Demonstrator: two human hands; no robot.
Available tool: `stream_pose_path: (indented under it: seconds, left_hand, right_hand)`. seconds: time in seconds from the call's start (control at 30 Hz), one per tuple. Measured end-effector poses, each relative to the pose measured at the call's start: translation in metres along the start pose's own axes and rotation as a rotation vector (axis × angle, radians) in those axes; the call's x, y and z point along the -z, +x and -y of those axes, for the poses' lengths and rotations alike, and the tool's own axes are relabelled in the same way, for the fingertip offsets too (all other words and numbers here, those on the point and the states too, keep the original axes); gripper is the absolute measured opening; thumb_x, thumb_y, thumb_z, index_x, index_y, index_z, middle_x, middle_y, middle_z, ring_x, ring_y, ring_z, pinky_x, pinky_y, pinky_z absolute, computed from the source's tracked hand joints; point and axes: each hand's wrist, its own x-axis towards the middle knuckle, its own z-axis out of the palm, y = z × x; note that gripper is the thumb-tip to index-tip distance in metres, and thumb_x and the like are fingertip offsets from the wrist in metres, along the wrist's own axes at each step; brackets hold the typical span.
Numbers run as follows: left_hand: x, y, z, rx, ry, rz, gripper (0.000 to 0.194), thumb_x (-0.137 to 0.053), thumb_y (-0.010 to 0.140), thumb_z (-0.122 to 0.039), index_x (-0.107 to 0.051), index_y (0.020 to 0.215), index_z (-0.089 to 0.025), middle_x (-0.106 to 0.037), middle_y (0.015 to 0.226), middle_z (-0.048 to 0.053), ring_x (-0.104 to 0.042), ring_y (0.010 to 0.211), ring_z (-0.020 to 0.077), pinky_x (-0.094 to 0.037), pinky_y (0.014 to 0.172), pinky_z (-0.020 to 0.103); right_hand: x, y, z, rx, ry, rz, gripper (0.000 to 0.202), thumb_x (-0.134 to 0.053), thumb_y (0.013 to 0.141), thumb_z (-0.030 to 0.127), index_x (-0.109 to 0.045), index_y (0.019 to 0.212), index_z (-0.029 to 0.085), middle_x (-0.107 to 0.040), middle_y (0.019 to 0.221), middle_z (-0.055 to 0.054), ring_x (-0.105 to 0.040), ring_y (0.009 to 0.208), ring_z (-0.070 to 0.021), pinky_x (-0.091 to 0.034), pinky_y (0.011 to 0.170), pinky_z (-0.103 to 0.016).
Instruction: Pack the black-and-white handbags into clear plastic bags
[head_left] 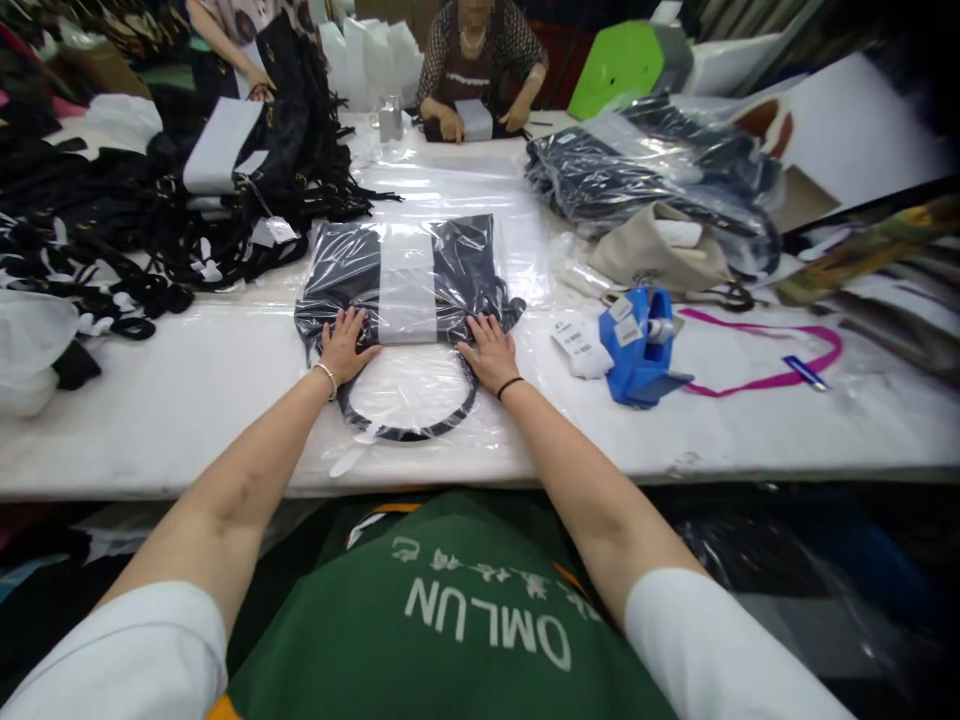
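On the white tabletop (187, 400): a black handbag (465, 250) lies flat under clear plastic (412, 385) in front of the wearer, its handle (424, 432) looped toward the near edge.
Pale grey band: the wrap (407, 285) runs across the handbag's middle, between the hands.
Left hand: the left hand (345, 345) rests palm down, fingers spread, on the handbag's near left edge, gripping nothing.
Right hand: the right hand (489, 350) mirrors it near the right edge, fingers fanned, gripping nothing.
Pressing well: even, light pressure from both palms, working outward from the band, should flatten the plastic without creasing it; the handle loop seems best kept round.
Just beyond: more clear plastic sleeves (517, 215) lie spread.
To the right: a blue tape dispenser (637, 350) stands beside white labels (581, 350).
To the left: black bags (292, 130) are heaped.
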Motion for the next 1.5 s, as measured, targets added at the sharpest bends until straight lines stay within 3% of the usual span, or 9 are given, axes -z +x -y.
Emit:
stream_pose_path:
  seconds: [0.23, 0.37, 0.5, 0.67, 0.83, 1.03, 1.2, 1.4, 1.5]
  left_hand:
    - [0.012, -0.178, 0.069, -0.173, 0.138, 0.11, 0.066, -0.03, 0.099, -0.051, -0.03, 0.157, -0.02, -0.023, 0.165, 0.012, -0.018, 0.154, 0.0258, -0.018, 0.123, 0.049]
    - [0.034, -0.209, 0.09, -0.055, 0.214, 0.03, 0.067, -0.026, 0.099, -0.051, -0.038, 0.153, -0.013, -0.036, 0.158, 0.019, -0.026, 0.15, 0.0337, -0.022, 0.12, 0.058]
    - [0.034, -0.171, 0.013, -0.169, 0.139, -0.059, 0.065, -0.038, 0.098, -0.052, -0.039, 0.152, -0.015, -0.04, 0.157, 0.015, -0.019, 0.153, 0.03, -0.018, 0.123, 0.054]
    - [-0.018, -0.151, -0.115, -0.634, 0.021, 0.144, 0.054, -0.037, 0.101, -0.03, -0.034, 0.155, -0.024, -0.037, 0.16, 0.005, -0.022, 0.153, 0.0186, -0.019, 0.125, 0.04]
    - [-0.046, -0.165, -0.139, -0.66, 0.059, 0.146, 0.064, -0.036, 0.094, -0.011, -0.027, 0.157, -0.017, -0.031, 0.163, 0.007, -0.021, 0.153, 0.0195, -0.015, 0.126, 0.042]
    - [-0.044, -0.174, -0.122, -0.66, 0.084, 0.098, 0.057, -0.039, 0.095, -0.014, -0.039, 0.152, -0.016, -0.046, 0.154, 0.012, -0.027, 0.151, 0.0244, -0.014, 0.127, 0.049]
    - [-0.024, -0.23, -0.064, -0.606, -0.025, -0.009, 0.053, -0.034, 0.098, -0.015, -0.044, 0.148, -0.029, -0.056, 0.146, 0.007, -0.041, 0.144, 0.0217, -0.016, 0.125, 0.055]
    - [0.024, -0.263, 0.027, 0.143, -0.021, -0.431, 0.047, -0.045, 0.097, -0.034, -0.05, 0.142, -0.02, -0.063, 0.129, 0.016, -0.06, 0.118, 0.0297, -0.045, 0.106, 0.055]
    - [0.036, -0.249, 0.047, 0.385, 0.0, -0.34, 0.049, -0.051, 0.09, -0.051, -0.065, 0.115, -0.012, -0.065, 0.1, 0.015, -0.062, 0.087, 0.0272, -0.052, 0.09, 0.049]
  right_hand:
    - [0.015, -0.165, -0.085, -0.003, -0.237, -0.043, 0.057, -0.033, 0.102, 0.046, -0.04, 0.153, 0.02, -0.036, 0.161, -0.011, -0.03, 0.149, -0.0297, -0.027, 0.118, -0.052]
    - [0.031, -0.193, -0.106, -0.115, -0.143, -0.17, 0.062, -0.038, 0.099, 0.047, -0.041, 0.151, 0.013, -0.053, 0.147, -0.018, -0.049, 0.135, -0.0309, -0.039, 0.111, -0.049]
    - [0.041, -0.176, -0.098, -0.346, 0.055, -0.18, 0.072, -0.053, 0.088, 0.055, -0.047, 0.145, 0.011, -0.073, 0.101, -0.013, -0.068, 0.082, -0.025, -0.054, 0.079, -0.039]
    - [0.072, -0.19, -0.083, -0.363, 0.304, 0.036, 0.045, -0.056, 0.083, 0.062, -0.068, 0.074, 0.019, -0.062, 0.058, -0.002, -0.058, 0.056, -0.019, -0.047, 0.059, -0.031]
    - [0.102, -0.173, -0.011, -0.19, 0.609, -0.268, 0.041, -0.057, 0.09, 0.056, -0.064, 0.072, 0.02, -0.068, 0.076, -0.003, -0.064, 0.078, -0.0188, -0.048, 0.079, -0.03]
    - [0.007, -0.042, 0.112, -0.12, 0.74, -0.365, 0.051, -0.03, 0.103, 0.048, -0.066, 0.088, 0.016, -0.067, 0.089, -0.007, -0.06, 0.088, -0.0189, -0.046, 0.088, -0.032]
    - [-0.057, -0.025, 0.146, 0.097, 0.414, -0.138, 0.045, -0.039, 0.103, 0.039, -0.057, 0.137, 0.018, -0.056, 0.144, -0.008, -0.039, 0.138, -0.0238, -0.022, 0.119, -0.039]
    - [-0.068, -0.044, 0.176, 0.068, 0.336, 0.036, 0.073, -0.038, 0.098, 0.062, -0.026, 0.159, 0.023, -0.015, 0.168, -0.007, 0.0, 0.155, -0.0336, -0.007, 0.121, -0.056]
    - [-0.071, -0.044, 0.193, 0.07, 0.297, 0.076, 0.085, -0.045, 0.092, 0.069, -0.02, 0.161, 0.025, -0.007, 0.169, -0.007, 0.006, 0.154, -0.0372, -0.002, 0.12, -0.06]
